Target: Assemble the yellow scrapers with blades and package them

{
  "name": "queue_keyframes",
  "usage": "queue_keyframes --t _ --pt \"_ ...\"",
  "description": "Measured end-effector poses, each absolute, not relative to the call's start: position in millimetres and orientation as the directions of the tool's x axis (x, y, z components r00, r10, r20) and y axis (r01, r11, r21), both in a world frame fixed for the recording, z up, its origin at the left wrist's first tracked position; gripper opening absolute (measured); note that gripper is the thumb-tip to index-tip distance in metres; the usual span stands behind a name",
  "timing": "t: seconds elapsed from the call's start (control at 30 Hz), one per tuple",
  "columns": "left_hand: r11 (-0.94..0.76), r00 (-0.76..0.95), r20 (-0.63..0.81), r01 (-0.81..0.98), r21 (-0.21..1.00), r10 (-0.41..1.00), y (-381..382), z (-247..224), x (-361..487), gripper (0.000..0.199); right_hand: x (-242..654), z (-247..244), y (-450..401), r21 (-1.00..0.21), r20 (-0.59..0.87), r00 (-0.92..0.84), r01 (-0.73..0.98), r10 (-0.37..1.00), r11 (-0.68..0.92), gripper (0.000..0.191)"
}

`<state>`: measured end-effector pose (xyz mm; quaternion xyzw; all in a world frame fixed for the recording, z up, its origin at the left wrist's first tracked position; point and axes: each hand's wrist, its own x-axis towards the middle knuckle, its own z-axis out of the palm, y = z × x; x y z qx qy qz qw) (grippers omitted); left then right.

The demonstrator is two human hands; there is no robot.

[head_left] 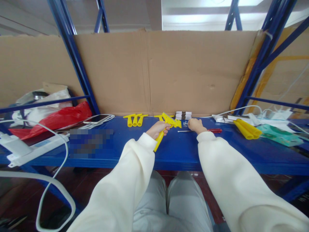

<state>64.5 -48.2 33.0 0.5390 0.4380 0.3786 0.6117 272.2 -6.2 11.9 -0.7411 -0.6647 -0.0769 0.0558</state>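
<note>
My left hand [158, 129] is wrapped round a yellow plastic handle [158, 143], which is tilted, its flat wide head [168, 118] up and to the right. Further right, my right hand [196, 125] is closed with its fingertips down at a small pile of shiny metal bits [185, 123], probably screws. Whatever those fingers pinch is hidden. Just under this hand lies a screwdriver with a red handle [215, 130], its shaft pointing left. More yellow pieces [178, 123] lie behind and between my hands. Beyond them sits a stack of small white-and-dark pieces [183, 115].
Three yellow T-shaped handles [135, 120] lie left of centre on the blue tabletop [135, 148]. Yellow tubular pieces [247, 129] and a green plastic packet [277, 134] are at the right. Cables, a power strip [36, 148] and a red bag [55, 119] fill the left. Cardboard [178, 71] walls the back.
</note>
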Motion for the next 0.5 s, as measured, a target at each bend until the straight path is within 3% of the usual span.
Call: queue_keyframes --t 0.3,0.5 --pt "0.176 0.423 -0.122 -0.09 0.98 0.898 -41.9 30.2 57.9 0.024 276.0 10.5 -3.8 -0.05 0.142 0.106 0.994 0.984 -0.1 0.023" --pt "0.225 0.489 -0.129 -0.142 0.964 0.863 -35.7 26.5 53.7 0.023 276.7 8.0 -0.9 -0.051 0.152 0.074 0.996 0.986 -0.067 0.028"
